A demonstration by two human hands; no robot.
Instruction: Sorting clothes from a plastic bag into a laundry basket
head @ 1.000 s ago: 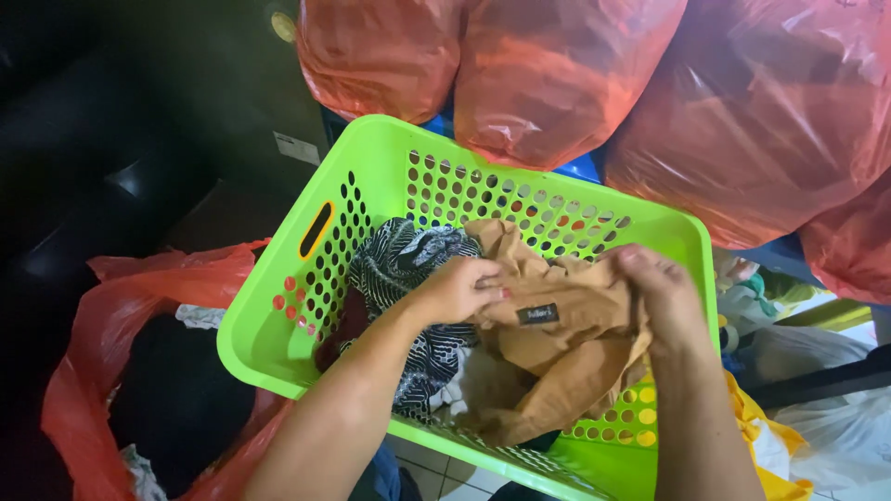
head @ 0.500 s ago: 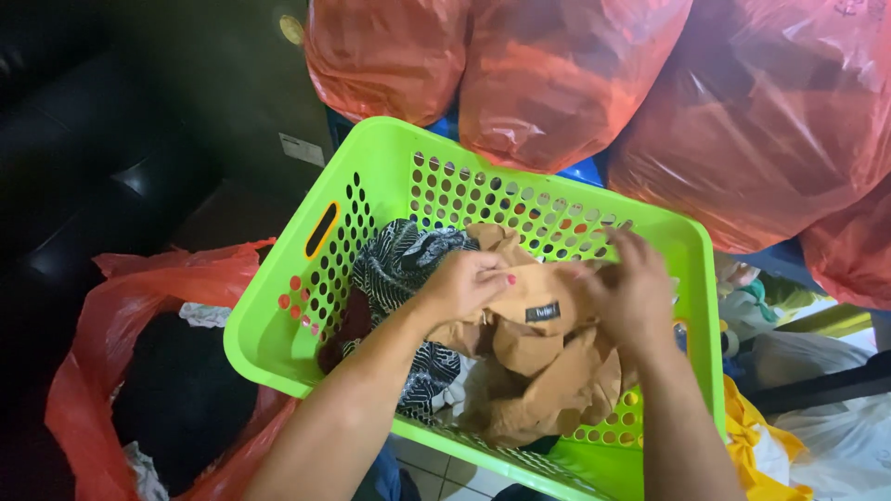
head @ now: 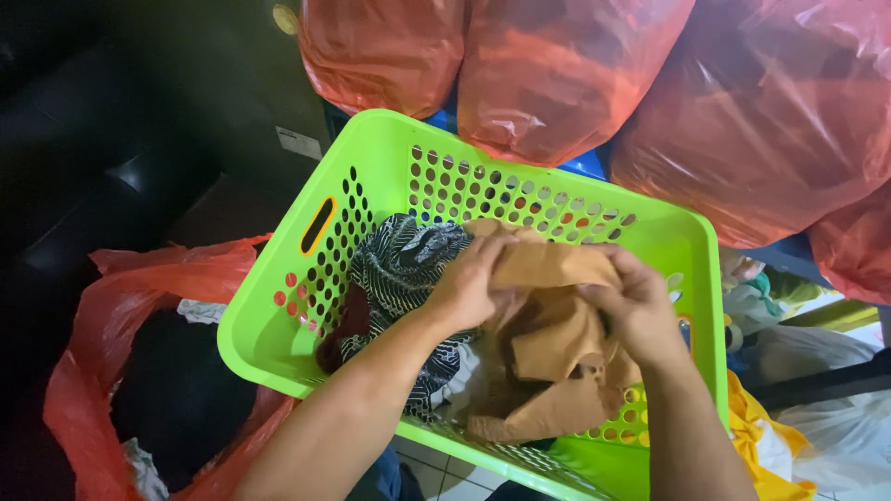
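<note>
Since a second ago, my left hand (head: 469,283) and right hand (head: 640,311), both closed on the tan garment (head: 557,334), have bunched it at centre of the basket (head: 371,153); folding progresses.

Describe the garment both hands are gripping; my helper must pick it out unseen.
Find the bright green perforated plastic basket. Inside, the left hand and right hand bunch a tan-brown cloth garment. It is plain, unlike the black-and-white patterned fabric beside it.

Basket (head: 380,176): garment (head: 557,343) inside right, patterned cloth (head: 399,269) inside left; bags (head: 557,74) behind, open bag (head: 121,315) left
</note>
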